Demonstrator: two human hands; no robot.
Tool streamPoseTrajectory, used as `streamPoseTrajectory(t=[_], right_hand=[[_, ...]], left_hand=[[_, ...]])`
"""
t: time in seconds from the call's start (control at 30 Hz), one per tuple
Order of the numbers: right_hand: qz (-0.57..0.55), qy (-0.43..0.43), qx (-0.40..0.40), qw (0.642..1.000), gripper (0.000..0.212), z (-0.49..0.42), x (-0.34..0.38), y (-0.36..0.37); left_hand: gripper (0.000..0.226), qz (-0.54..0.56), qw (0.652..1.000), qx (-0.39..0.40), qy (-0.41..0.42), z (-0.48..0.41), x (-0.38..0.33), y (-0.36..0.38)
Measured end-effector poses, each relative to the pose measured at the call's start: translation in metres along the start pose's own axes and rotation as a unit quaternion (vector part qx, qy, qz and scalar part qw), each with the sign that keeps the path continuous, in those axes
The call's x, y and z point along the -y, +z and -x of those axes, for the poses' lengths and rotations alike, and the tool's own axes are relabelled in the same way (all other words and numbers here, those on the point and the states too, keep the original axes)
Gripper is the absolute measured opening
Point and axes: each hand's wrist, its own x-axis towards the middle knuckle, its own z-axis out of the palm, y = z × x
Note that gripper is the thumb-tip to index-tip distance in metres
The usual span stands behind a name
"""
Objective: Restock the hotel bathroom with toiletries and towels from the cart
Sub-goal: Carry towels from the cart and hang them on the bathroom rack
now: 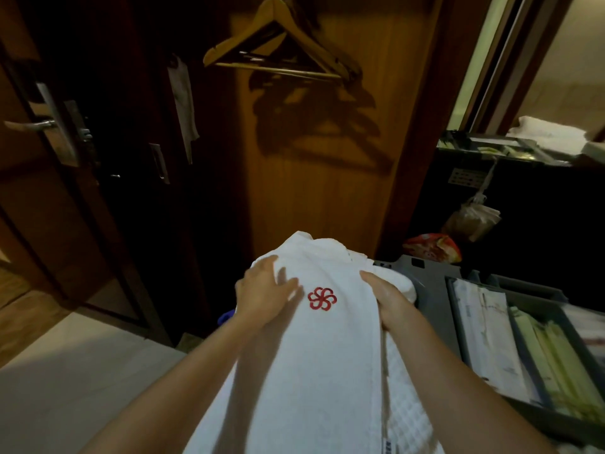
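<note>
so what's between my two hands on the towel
In the head view, a red embroidered flower logo on the white towel lies between the left hand and the right hand; otherwise only bare white cloth.

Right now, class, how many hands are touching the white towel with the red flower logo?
2. The left hand lies on the white towel just left of the red flower logo; the right hand grips the towel's right edge. None looks hidden.
</note>
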Motion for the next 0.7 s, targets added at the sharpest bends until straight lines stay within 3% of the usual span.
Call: streamPoseTrajectory(t=[0.1, 0.17, 0.37, 0.57, 0.7], right_hand=[[0.03, -0.022, -0.011, 0.999, 0.044, 0.0, -0.006, -0.004], [0.041, -0.031, -0.025, 0.998, 0.044, 0.001, -0.007, -0.006], [0.038, -0.031, -0.043, 0.998, 0.045, 0.0, -0.008, -0.006], [-0.002, 0.017, -0.062, 0.998, 0.053, 0.007, -0.006, -0.002], [-0.009, 0.004, -0.048, 0.999, 0.049, 0.015, 0.0, -0.002]], left_hand=[[0.063, 0.129, 0.979, 0.069, -0.14, -0.03, 0.017, -0.012], [0.06, 0.165, 0.969, 0.075, -0.166, -0.043, 0.024, -0.018], [0.056, 0.196, 0.954, 0.124, -0.189, -0.058, 0.027, -0.025], [0.047, 0.33, 0.894, 0.214, -0.213, -0.066, 0.01, -0.042], [0.04, 0.341, 0.893, 0.229, -0.185, -0.063, -0.001, -0.047]])
